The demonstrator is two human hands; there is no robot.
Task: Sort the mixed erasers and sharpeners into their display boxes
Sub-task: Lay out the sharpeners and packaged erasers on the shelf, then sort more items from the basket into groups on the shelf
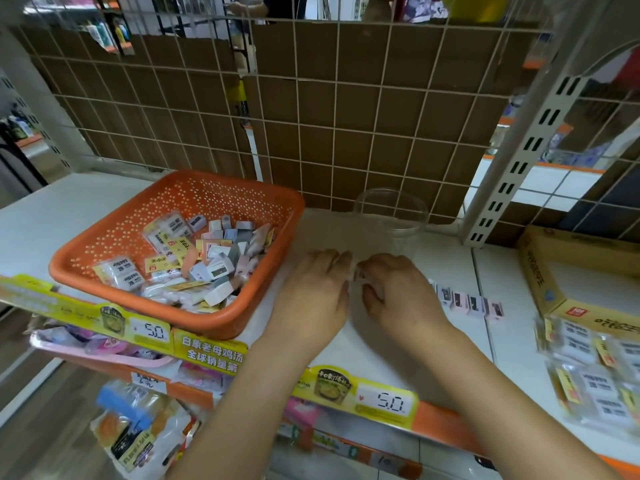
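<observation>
From the head camera, a white shelf (381, 344) runs across the view with a wire grid (346, 109) backed by brown cardboard behind it. On the left of the shelf sits an orange perforated basket (114, 237), and inside it lies the mixed heap of erasers and sharpeners (194, 261): wrapped white erasers with yellow labels toward the front and left, small grey, pink and white sharpeners toward the back and right. Just right of the basket, both hands are down on the shelf, palms downward. The left hand (311, 292) and the right hand (398, 292) nearly meet at the fingertips, fingers bent inward around something small and pale between them (too blurred to name, and I cannot tell whether either hand truly has hold of it). Beyond the hands stands a clear plastic cup (391, 216), upright. To the right of the right hand a row of small sharpeners (467, 303) lies side by side on the shelf. Further right is a yellow cardboard display box (540, 282), open at the top, with wrapped erasers (588, 368) lying in front of it at the shelf's edge.
</observation>
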